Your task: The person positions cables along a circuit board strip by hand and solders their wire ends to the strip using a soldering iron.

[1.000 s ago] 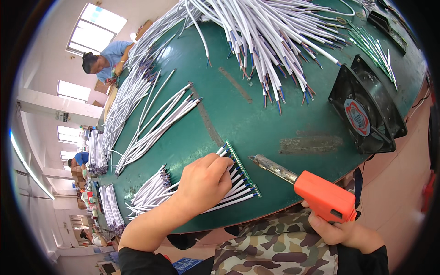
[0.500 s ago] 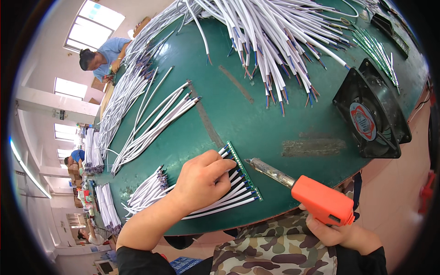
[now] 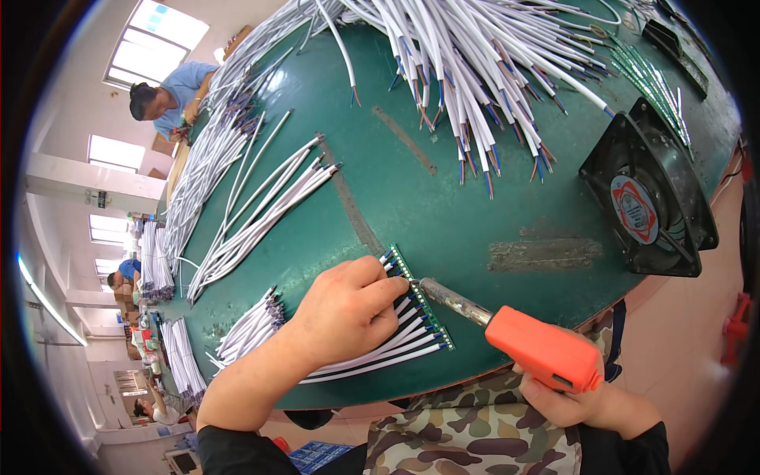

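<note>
My left hand [image 3: 348, 307] is closed in a pinch at a narrow green circuit board strip [image 3: 431, 315], holding the end of a white cable against it. The cable itself is mostly hidden by the fingers. Several white cables [image 3: 388, 348] lie side by side with their blue-tipped ends on the strip. In my right hand [image 3: 564, 402] is an orange-handled soldering iron [image 3: 542, 348]. Its metal tip rests at the strip, beside my left fingertips.
A black fan [image 3: 645, 194] stands at the right edge of the green table [image 3: 443, 229]. Big bundles of white cables [image 3: 459, 71] lie at the back, smaller ones [image 3: 273, 210] to the left. Green strips [image 3: 649, 87] lie far right. A co-worker [image 3: 170, 103] sits far left.
The soldering iron has moved left, bringing its tip from just off the strip to the cable end there. My left hand stays nearly in place.
</note>
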### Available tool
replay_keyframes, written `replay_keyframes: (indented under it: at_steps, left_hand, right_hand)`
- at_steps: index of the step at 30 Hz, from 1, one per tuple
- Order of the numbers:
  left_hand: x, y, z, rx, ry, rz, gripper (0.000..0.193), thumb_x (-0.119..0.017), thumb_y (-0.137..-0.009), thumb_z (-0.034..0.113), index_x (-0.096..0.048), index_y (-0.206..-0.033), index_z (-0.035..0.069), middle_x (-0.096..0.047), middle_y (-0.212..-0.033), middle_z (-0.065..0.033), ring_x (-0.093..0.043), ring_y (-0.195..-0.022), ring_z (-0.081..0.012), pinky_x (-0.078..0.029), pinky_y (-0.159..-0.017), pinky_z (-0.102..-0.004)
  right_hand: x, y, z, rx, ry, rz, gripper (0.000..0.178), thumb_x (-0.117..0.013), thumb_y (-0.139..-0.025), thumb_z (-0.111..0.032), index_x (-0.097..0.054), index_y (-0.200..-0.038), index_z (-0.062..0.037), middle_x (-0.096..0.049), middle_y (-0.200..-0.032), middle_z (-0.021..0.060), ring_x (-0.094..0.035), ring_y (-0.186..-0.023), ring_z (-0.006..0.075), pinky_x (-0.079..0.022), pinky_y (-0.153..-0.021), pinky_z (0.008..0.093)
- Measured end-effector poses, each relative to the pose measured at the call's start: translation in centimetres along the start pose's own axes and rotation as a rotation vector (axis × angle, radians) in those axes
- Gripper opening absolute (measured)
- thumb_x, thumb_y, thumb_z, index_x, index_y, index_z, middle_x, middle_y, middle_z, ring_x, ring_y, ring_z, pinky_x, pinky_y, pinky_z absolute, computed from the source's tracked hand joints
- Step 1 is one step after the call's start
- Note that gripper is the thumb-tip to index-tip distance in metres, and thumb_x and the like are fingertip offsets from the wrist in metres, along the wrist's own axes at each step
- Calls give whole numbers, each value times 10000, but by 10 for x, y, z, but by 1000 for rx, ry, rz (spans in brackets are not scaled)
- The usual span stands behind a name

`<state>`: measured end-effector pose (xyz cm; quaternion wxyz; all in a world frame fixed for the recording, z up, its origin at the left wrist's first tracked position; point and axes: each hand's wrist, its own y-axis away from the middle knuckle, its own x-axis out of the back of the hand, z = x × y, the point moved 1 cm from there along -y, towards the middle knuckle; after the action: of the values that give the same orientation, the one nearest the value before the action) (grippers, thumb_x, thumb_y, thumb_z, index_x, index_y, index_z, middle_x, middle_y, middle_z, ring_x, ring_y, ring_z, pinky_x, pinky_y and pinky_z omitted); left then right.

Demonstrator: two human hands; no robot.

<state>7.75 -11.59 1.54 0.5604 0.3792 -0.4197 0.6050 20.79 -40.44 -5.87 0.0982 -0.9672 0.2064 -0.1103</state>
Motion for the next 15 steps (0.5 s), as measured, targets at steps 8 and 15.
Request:
replay_keyframes:
  at_steps: [8,15]
  left_hand:
    - [2,-4,0,-22,-2,-21,334,-668,-654,-50,-712,-969,52,-584,-780,-91,-593,-647,-287,-485,-560,-390]
    - [4,-6,2,-23,-24,-45,316,-671,-660,-36,-705,-962,48,-574,-772,-92,-586,-648,-290,-485,-564,-396]
  right_hand:
    - [1,-6,-4,5,-73,16,606,-785,-817,-59,-526,-1342,95,-718,-1092,176,-743,-867,249,-584,-766,325]
    - [0,-9,-5,53,-80,19,627,-787,-808,-21,-507,-1357,95,-718,-1081,184,-740,-834,240,-581,-732,317]
